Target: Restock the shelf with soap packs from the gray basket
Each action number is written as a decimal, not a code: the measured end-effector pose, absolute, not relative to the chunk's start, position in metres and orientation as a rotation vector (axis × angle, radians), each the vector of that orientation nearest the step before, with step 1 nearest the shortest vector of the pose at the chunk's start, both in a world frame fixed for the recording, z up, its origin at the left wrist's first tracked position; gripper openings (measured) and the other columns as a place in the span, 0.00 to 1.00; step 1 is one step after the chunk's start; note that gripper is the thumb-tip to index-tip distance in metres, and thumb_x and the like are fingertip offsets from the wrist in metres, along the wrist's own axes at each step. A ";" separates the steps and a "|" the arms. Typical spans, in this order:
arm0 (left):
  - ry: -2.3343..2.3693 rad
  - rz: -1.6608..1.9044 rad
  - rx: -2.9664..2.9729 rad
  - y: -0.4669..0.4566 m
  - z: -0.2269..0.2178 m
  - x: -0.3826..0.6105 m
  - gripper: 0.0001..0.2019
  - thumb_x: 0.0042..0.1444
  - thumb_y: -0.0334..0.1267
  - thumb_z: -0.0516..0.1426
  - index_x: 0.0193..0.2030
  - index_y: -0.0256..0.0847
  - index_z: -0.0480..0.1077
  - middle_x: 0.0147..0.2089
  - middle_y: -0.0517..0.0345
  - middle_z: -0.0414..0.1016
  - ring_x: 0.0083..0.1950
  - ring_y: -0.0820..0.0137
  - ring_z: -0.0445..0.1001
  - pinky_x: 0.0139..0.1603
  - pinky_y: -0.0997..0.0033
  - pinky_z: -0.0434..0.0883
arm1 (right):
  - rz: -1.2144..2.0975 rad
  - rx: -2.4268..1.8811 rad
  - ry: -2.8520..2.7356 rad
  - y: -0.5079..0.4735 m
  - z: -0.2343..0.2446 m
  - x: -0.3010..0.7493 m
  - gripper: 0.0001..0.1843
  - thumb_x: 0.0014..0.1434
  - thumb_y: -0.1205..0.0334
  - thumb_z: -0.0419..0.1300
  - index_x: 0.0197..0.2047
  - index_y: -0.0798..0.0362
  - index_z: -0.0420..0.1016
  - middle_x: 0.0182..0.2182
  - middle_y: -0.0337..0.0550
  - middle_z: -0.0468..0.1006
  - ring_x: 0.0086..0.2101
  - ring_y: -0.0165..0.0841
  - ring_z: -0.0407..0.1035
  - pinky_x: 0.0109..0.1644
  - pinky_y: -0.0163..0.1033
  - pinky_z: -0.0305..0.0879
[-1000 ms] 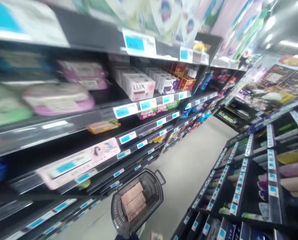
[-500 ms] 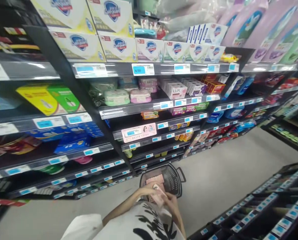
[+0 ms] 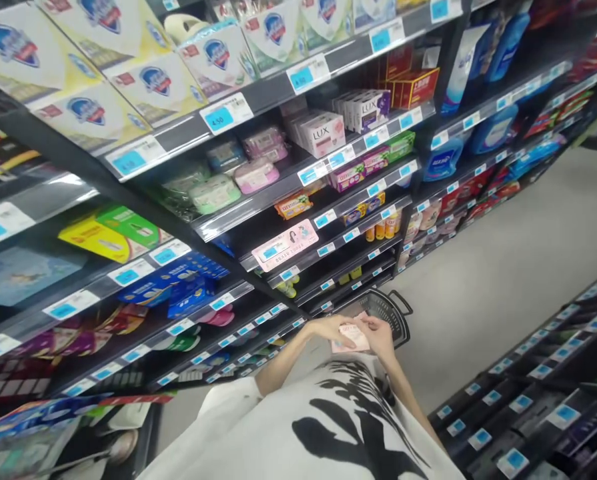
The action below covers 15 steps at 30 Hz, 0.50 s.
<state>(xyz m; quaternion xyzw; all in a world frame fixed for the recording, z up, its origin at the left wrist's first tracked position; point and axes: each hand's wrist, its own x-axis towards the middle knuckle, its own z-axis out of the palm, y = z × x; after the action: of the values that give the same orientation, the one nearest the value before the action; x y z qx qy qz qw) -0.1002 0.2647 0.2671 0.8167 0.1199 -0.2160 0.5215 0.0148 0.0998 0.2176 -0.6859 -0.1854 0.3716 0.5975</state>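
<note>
A pink packet (image 3: 357,338) with pale print is held in front of my shirt, above the near side of a dark shopping basket (image 3: 401,328). Around its left side curl the fingers of my left hand (image 3: 331,328). My right hand (image 3: 377,333) grips the packet's right side, with fingertips near its top edge. Both hands partly hide the packet and the basket behind it. What lies in the basket is mostly covered by my hands.
Ahead, a black shelf unit carries boxed soaps (image 3: 92,110), LUX boxes (image 3: 321,133) and soap in plastic packs (image 3: 257,175). A pink shelf sign (image 3: 285,245) juts from a lower shelf edge. Grey floor (image 3: 483,267) runs along the aisle, with another shelf (image 3: 538,400) at right.
Both hands have lifted the pink packet nearer my body, and its printed face now shows. The view has tilted and shifted, so the basket appears farther right and higher.
</note>
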 end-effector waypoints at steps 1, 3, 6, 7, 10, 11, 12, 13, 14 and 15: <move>0.277 -0.520 1.971 0.266 0.272 -0.098 0.39 0.46 0.55 0.70 0.64 0.42 0.72 0.55 0.54 0.79 0.53 0.60 0.77 0.51 0.69 0.71 | 0.847 -1.591 -0.437 0.101 0.223 0.015 0.24 0.47 0.38 0.70 0.30 0.53 0.82 0.28 0.53 0.84 0.30 0.46 0.79 0.31 0.43 0.71; 0.272 -0.533 2.004 0.269 0.284 -0.097 0.37 0.48 0.56 0.69 0.62 0.40 0.73 0.54 0.52 0.80 0.50 0.61 0.77 0.48 0.70 0.72 | 0.827 -1.558 -0.433 0.102 0.233 0.014 0.23 0.48 0.39 0.70 0.30 0.52 0.82 0.27 0.52 0.84 0.30 0.46 0.79 0.30 0.42 0.71; 0.257 -0.586 2.052 0.282 0.305 -0.101 0.34 0.48 0.55 0.69 0.59 0.39 0.74 0.50 0.53 0.81 0.46 0.63 0.78 0.43 0.72 0.72 | 0.858 -1.422 -0.451 0.106 0.244 0.011 0.22 0.48 0.39 0.70 0.31 0.51 0.81 0.28 0.49 0.84 0.28 0.43 0.78 0.29 0.41 0.71; 0.247 -0.608 2.068 0.289 0.312 -0.103 0.34 0.48 0.54 0.70 0.59 0.39 0.74 0.50 0.53 0.81 0.46 0.63 0.78 0.42 0.73 0.71 | 0.884 -1.380 -0.466 0.107 0.245 0.011 0.22 0.49 0.39 0.70 0.32 0.51 0.81 0.29 0.48 0.84 0.27 0.41 0.77 0.29 0.41 0.71; 0.269 -0.633 2.135 0.316 0.336 -0.113 0.33 0.47 0.54 0.71 0.57 0.41 0.75 0.49 0.55 0.81 0.45 0.64 0.78 0.40 0.74 0.71 | 0.955 -1.328 -0.491 0.108 0.243 0.009 0.25 0.51 0.37 0.69 0.37 0.52 0.80 0.32 0.49 0.85 0.22 0.35 0.73 0.24 0.39 0.69; 0.300 -0.613 2.164 0.326 0.343 -0.117 0.31 0.47 0.54 0.70 0.56 0.41 0.75 0.49 0.55 0.81 0.45 0.64 0.78 0.40 0.73 0.71 | 0.961 -1.329 -0.479 0.108 0.239 0.009 0.26 0.51 0.36 0.69 0.38 0.53 0.79 0.33 0.50 0.85 0.21 0.34 0.72 0.24 0.38 0.69; 0.337 -0.575 2.184 0.337 0.351 -0.122 0.30 0.48 0.54 0.70 0.55 0.41 0.75 0.48 0.55 0.81 0.44 0.64 0.78 0.40 0.73 0.71 | 0.956 -1.332 -0.461 0.108 0.235 0.010 0.28 0.51 0.35 0.69 0.38 0.53 0.78 0.33 0.51 0.85 0.21 0.34 0.73 0.24 0.38 0.70; 0.374 -0.516 2.196 0.349 0.359 -0.126 0.29 0.48 0.53 0.70 0.54 0.40 0.75 0.48 0.54 0.81 0.44 0.64 0.78 0.41 0.73 0.71 | 0.949 -1.334 -0.446 0.107 0.230 0.010 0.29 0.50 0.34 0.70 0.37 0.54 0.78 0.33 0.52 0.85 0.22 0.34 0.73 0.25 0.38 0.72; 0.412 -0.436 2.195 0.360 0.367 -0.130 0.29 0.49 0.53 0.70 0.54 0.40 0.75 0.48 0.53 0.81 0.45 0.64 0.78 0.42 0.72 0.72 | 0.948 -1.335 -0.437 0.107 0.225 0.010 0.31 0.49 0.33 0.70 0.37 0.54 0.77 0.34 0.52 0.85 0.23 0.35 0.75 0.27 0.39 0.73; 0.458 -0.340 2.183 0.372 0.375 -0.134 0.29 0.49 0.53 0.70 0.54 0.39 0.75 0.49 0.52 0.81 0.46 0.63 0.78 0.44 0.71 0.73 | 0.955 -1.337 -0.433 0.106 0.220 0.011 0.32 0.48 0.32 0.70 0.37 0.54 0.77 0.34 0.53 0.85 0.24 0.37 0.76 0.28 0.40 0.75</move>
<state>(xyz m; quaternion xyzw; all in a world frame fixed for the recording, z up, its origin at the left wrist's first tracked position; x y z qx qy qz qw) -0.1342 0.3717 0.3745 0.8744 0.1833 -0.1361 0.4282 0.0106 0.1062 0.2195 -0.5910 -0.1914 0.4222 0.6602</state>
